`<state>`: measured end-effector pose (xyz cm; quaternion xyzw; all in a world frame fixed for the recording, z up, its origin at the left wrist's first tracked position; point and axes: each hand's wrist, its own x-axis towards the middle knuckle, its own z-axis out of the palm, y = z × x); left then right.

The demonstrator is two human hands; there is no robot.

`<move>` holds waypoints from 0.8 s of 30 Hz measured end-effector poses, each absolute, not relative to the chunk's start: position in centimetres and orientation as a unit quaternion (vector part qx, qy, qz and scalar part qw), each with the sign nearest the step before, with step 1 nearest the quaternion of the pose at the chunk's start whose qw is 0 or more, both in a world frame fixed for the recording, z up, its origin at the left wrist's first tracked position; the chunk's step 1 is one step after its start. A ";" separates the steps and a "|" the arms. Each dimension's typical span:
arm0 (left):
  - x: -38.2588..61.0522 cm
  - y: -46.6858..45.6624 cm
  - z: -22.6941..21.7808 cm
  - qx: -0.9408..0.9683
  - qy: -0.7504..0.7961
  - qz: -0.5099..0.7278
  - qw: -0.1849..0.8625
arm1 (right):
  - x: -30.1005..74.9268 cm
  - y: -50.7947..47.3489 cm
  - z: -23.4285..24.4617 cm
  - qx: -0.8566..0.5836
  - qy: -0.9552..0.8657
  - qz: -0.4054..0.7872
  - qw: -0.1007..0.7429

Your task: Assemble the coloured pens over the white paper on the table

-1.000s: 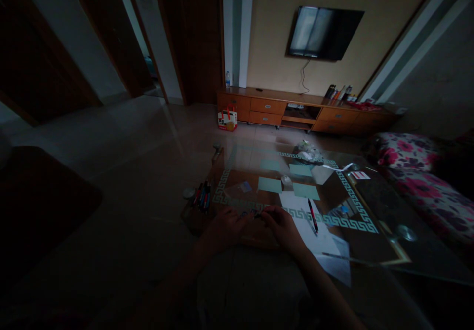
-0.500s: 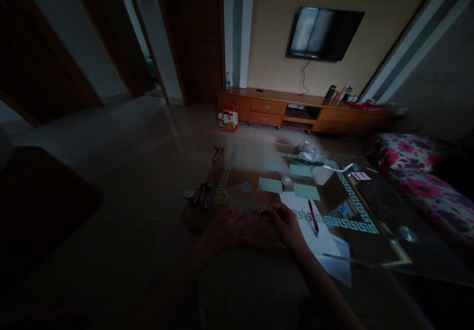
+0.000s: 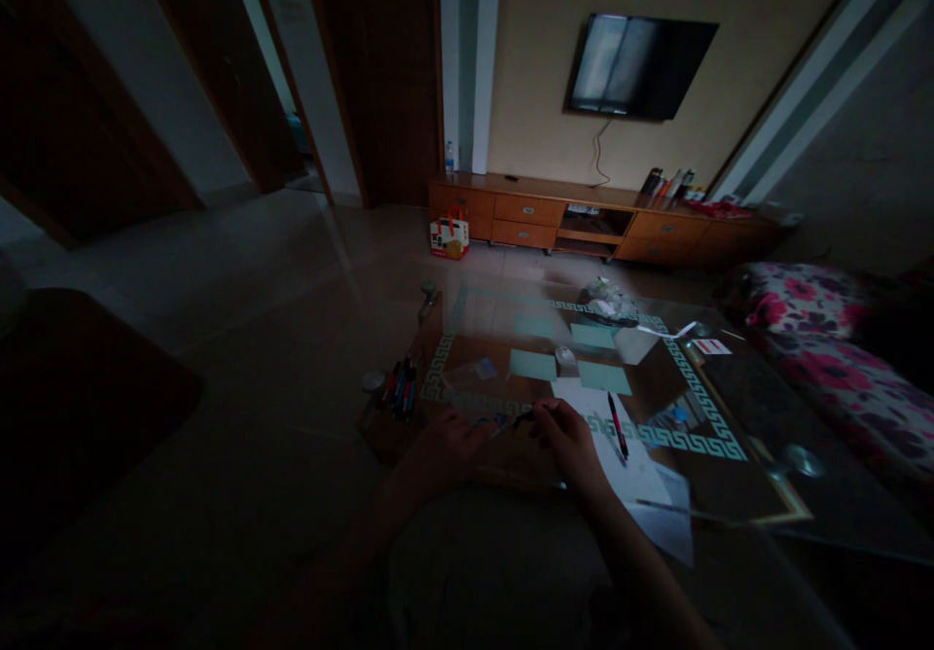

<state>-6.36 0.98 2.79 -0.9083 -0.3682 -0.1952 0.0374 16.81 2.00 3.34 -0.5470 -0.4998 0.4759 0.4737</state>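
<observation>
The room is dim. My left hand (image 3: pixel 449 446) rests at the near edge of a glass coffee table (image 3: pixel 730 407), fingers curled on a small item I cannot make out. My right hand (image 3: pixel 569 441) sits beside it, pinching a thin dark pen-like object (image 3: pixel 520 421) that points toward the left hand. A white sheet of paper (image 3: pixel 620 455) lies just right of my right hand with a red and black pen (image 3: pixel 617 424) on it.
A bundle of pens (image 3: pixel 399 387) lies at the table's left end. Pale green paper squares (image 3: pixel 531 365) and a small white object (image 3: pixel 565 356) sit further back. A floral sofa (image 3: pixel 824 358) stands at right; a TV cabinet (image 3: pixel 598 217) and wall TV (image 3: pixel 638 64) are beyond.
My right hand has shifted slightly forward and up, and the dark thin object between the hands shows more clearly. The left hand has barely moved.
</observation>
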 end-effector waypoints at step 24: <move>-6.4 0.9 2.9 -0.907 -0.374 -0.190 0.037 | 18.1 2.6 2.1 -0.563 -0.441 0.485 0.504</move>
